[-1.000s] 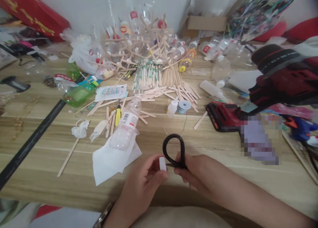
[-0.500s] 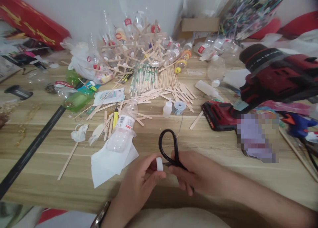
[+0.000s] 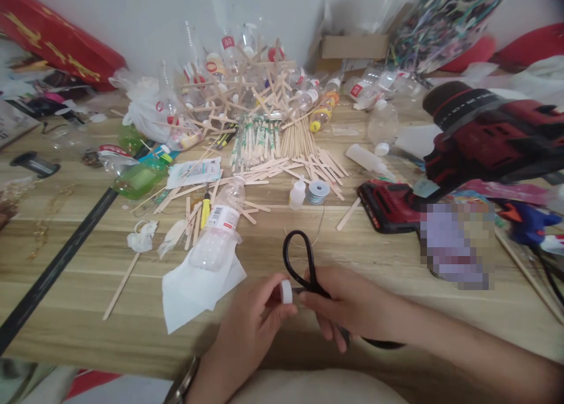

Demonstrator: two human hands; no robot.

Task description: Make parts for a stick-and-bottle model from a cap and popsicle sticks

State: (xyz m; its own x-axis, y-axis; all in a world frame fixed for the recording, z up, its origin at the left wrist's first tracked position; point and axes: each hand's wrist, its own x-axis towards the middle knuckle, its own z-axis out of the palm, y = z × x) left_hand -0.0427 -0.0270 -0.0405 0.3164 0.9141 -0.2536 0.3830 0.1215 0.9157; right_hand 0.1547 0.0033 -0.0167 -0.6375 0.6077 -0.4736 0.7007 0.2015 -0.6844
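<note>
Between the thumb and fingers of my left hand (image 3: 255, 319) is a white bottle cap (image 3: 286, 291), held on edge over the front of the table. My right hand (image 3: 343, 304) grips black-handled scissors (image 3: 311, 275) near the pivot. One handle loop points up; part of the other shows below my wrist. The blades point left at the cap, their tips hidden behind it. Beyond my left hand, a clear plastic bottle (image 3: 218, 228) with a white label lies on white paper (image 3: 194, 298).
A small white dropper bottle (image 3: 297, 194) and a thread spool (image 3: 318, 191) stand ahead. To the right lies a red cordless drill (image 3: 480, 140). Craft sticks (image 3: 273, 166) and plastic bottles pile up at the back. A black bar (image 3: 66, 257) crosses the left side.
The scissors have turned in my right hand, so the lower handle now shows below the wrist. The cap and left hand have shifted slightly right.
</note>
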